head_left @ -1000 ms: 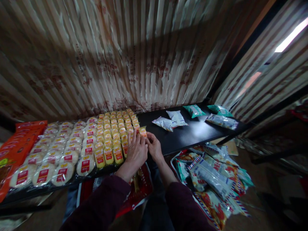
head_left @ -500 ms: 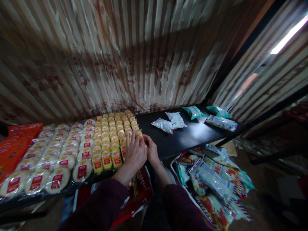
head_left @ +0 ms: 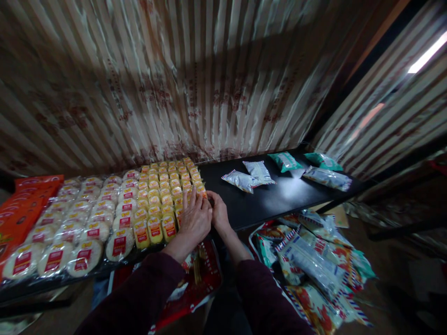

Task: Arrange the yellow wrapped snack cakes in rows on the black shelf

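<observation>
Small yellow wrapped cakes [head_left: 153, 197] with red labels stand in close rows on the black shelf [head_left: 244, 209]. My left hand [head_left: 194, 214] lies over the front of the rightmost rows, fingers stretched out and touching the wrappers. It covers several cakes there. Against the right edge of these rows, my right hand [head_left: 219, 211] is closed with its fingers curled in. Its fingertips are partly hidden, so what they grip cannot be made out. The two hands are side by side, almost touching.
Left of the cakes stand rows of round white wrapped crackers [head_left: 84, 258], then orange packets [head_left: 31, 204]. Silver-white bags [head_left: 258, 172] and green bags [head_left: 284, 162] lie on the shelf's right part. Below are a heaped tray of snack bags [head_left: 310, 260] and a red tray [head_left: 209, 284].
My right hand has shifted slightly up and left along the edge of the cake rows. My left hand remains on the rows, almost unmoved. The view has shifted slightly.
</observation>
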Demonstrator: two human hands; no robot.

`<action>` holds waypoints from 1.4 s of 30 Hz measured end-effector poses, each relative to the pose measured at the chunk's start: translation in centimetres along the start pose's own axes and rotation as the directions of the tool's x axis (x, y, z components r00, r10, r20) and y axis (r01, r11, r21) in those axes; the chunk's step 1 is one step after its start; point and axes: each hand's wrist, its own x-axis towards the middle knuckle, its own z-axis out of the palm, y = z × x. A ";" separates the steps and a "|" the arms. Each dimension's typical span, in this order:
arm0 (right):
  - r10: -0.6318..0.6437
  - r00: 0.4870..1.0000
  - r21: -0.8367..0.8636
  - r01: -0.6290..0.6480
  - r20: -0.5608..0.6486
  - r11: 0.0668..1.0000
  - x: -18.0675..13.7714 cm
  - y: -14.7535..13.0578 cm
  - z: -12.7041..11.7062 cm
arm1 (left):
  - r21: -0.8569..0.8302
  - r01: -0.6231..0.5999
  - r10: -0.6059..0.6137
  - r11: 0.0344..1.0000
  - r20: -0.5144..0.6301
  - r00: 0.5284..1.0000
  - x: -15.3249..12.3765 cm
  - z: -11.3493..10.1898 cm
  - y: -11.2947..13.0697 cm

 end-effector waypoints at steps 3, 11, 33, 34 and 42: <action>-0.012 1.000 -0.018 0.012 0.011 1.000 0.0 -0.2 0.0 | -0.003 0.007 -0.007 1.000 0.017 1.000 0.1 -0.2 -0.1; -0.003 1.000 -0.051 0.004 0.027 0.999 0.3 1.2 -0.3 | -0.016 -0.002 0.002 1.000 0.015 1.000 0.2 -0.1 -0.2; 0.181 0.979 0.270 -0.201 0.098 0.942 4.7 2.1 1.2 | 0.013 -0.041 0.041 0.999 -0.013 0.999 0.2 0.5 -0.5; 0.204 0.974 0.271 -0.224 0.099 0.936 5.1 2.0 1.2 | 0.013 -0.043 0.043 0.999 -0.011 0.999 0.2 0.5 -0.5; 0.173 0.961 0.291 -0.232 0.214 0.928 6.4 0.9 2.0 | 0.011 -0.068 0.068 0.998 0.005 0.998 0.3 0.6 -0.7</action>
